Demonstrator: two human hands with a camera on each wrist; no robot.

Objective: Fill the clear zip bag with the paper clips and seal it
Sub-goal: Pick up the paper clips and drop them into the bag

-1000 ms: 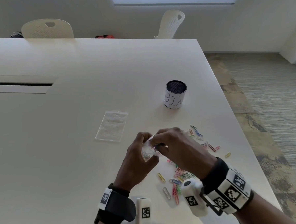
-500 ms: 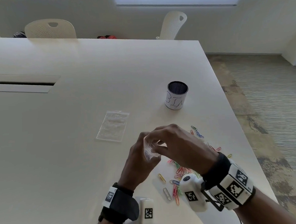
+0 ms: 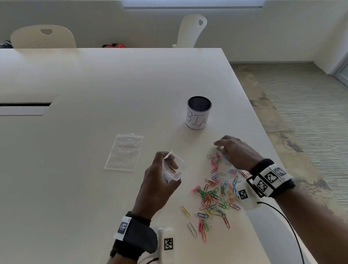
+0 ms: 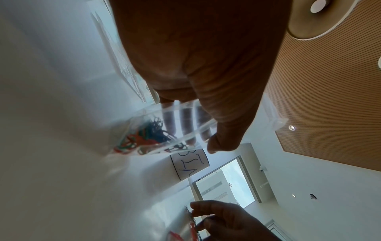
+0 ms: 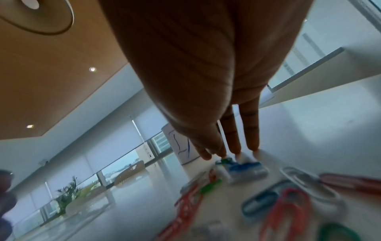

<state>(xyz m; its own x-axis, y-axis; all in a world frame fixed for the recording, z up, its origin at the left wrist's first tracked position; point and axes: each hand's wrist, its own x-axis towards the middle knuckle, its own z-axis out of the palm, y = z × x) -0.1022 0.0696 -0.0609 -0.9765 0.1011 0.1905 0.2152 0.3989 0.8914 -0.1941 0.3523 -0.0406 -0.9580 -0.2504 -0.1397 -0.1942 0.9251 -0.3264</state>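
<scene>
Right hand (image 3: 237, 152) had left the zip bag (image 3: 172, 170) — fingers extended onto paper clips (image 3: 214, 194); left hand (image 3: 161, 185) pinched it open — slack mouth risked spilling.

A mesh cup (image 3: 199, 112) (its label reads "BIN") stands on the white table (image 3: 70, 177); two chairs (image 3: 43, 37) behind.

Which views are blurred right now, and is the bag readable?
Head view: sharp, only the right hand slightly smeared. Left wrist view: clear plastic zip bag readable, table edges soft. Right wrist view: heavy blur on the coloured paper clips near the lens.
</scene>
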